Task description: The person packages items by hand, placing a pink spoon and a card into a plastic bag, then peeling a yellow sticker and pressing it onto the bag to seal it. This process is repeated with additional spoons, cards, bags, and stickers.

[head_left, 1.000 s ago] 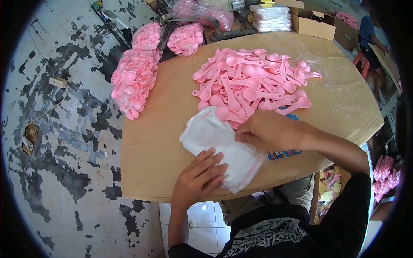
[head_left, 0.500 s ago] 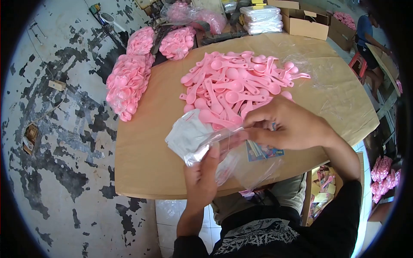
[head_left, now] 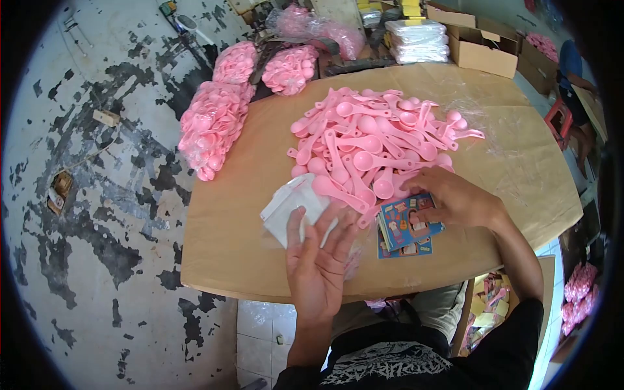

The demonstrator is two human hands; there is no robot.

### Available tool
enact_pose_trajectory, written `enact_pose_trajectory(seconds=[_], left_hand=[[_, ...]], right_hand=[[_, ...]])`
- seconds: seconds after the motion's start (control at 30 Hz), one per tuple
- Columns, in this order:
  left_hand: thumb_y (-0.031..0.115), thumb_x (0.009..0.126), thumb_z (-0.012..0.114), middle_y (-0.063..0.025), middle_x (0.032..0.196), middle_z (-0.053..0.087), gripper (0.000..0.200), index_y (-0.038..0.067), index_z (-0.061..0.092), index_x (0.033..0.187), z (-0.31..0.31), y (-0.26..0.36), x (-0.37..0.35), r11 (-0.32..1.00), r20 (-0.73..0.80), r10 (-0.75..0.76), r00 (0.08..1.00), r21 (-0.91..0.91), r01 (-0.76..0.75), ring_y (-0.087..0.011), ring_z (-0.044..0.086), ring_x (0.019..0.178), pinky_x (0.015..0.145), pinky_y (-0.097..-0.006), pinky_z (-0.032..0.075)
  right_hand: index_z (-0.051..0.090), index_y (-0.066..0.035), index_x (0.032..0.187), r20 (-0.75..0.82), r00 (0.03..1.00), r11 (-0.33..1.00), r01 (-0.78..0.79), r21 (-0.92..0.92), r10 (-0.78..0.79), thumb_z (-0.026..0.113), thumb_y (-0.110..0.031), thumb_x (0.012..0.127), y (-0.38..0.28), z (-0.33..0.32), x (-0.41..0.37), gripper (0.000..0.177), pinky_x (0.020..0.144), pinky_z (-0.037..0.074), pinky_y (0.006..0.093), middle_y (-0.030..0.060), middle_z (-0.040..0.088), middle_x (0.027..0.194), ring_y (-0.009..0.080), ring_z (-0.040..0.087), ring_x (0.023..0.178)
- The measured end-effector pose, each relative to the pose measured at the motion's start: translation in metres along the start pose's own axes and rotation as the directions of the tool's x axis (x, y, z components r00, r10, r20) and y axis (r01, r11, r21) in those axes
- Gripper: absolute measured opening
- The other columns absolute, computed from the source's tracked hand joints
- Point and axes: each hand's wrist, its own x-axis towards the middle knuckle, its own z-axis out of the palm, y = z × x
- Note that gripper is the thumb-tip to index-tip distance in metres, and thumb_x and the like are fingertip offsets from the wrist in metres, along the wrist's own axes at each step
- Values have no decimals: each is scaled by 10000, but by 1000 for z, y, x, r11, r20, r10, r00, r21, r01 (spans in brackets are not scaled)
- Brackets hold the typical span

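My left hand [head_left: 316,273] is palm up with its fingers spread, in front of a stack of white packets [head_left: 296,201] and overlapping its lower edge. Over a small pile of blue printed cards [head_left: 404,224] is my right hand [head_left: 458,198], its fingers apart and bent. Its fingertips are close to the front of a heap of pink plastic spoons [head_left: 364,140], and its thumb side lies across the cards. I see nothing held in it. Some clear plastic film [head_left: 353,262] lies beside my left hand, partly hidden by it.
Bundles of pink spoons in clear bags [head_left: 214,123] line the table's left edge. Behind are stacked clear packs [head_left: 417,40] and an open cardboard box [head_left: 482,52]. A box of scraps [head_left: 489,302] stands by my right leg. Another person [head_left: 575,84] is at far right.
The clear plastic bag stretched between my hands is no longer held there. My left hand has spread open, and my right hand has moved right over the cards. The view has shifted slightly.
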Motion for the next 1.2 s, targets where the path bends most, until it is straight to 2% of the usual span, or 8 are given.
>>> enact_pose_trajectory(seconds=[0.1,0.17,0.37,0.47,0.57,0.8,1.0,1.2], left_hand=[[63,976,464,-210,1320,491,430,-12,325,1377,2,3,-4,982,-30,-30,999,186,35,-310,498,1236,1040,-416,453],[60,976,463,-199,1293,517,412,-17,351,1365,-2,-2,-3,993,-7,12,1000,116,-11,-293,525,1209,1026,-412,467],[102,968,509,-151,1162,602,354,-25,437,1291,-9,-11,1,970,-34,147,989,199,-137,-262,606,1095,972,-398,506],[136,967,525,-148,1146,603,347,-25,450,1265,-6,-14,0,944,-55,217,975,265,-195,-253,614,1073,964,-405,508],[153,969,527,-169,1186,578,354,-25,440,1262,3,-17,3,939,-31,246,969,254,-230,-246,602,1082,966,-411,500],[141,980,505,-234,1286,519,361,-26,421,1289,12,-28,0,935,-47,243,969,277,-221,-241,581,1106,940,-393,491],[112,976,501,-258,1267,538,335,-31,464,1277,11,-34,2,914,-55,238,970,350,-205,-241,581,1113,940,-368,491],[77,947,558,-141,1125,615,304,-33,515,1227,14,-40,1,893,-32,189,981,420,-159,-152,598,994,875,-299,485]], right_hand=[[622,-44,1028,-35,999,1000,24,19,-23,727,-163,786,3,3,2,289,739,460,349,106,590,861,244,576,797],[629,-42,1007,-55,994,978,-80,192,92,724,-144,790,0,2,4,257,682,465,334,95,588,801,232,574,726],[667,-35,990,-176,968,967,-138,213,177,700,-97,834,-1,3,6,171,526,457,277,75,653,796,142,587,588],[670,-17,993,-109,962,818,-150,556,251,666,-94,875,-31,6,4,141,480,454,220,58,676,840,68,588,577],[660,5,991,-147,984,790,10,613,101,635,-99,903,-44,17,0,138,462,459,186,36,671,811,32,582,579],[644,-10,1041,-97,993,769,15,639,61,628,-82,901,-63,28,8,158,500,431,211,14,623,702,37,555,566],[659,-13,1034,-111,994,885,51,463,1,621,-56,878,-62,20,4,167,550,461,235,47,646,722,44,563,609],[667,-6,1019,-137,985,837,-9,547,100,643,-71,874,-65,19,1,161,574,465,226,57,658,736,44,557,622]])
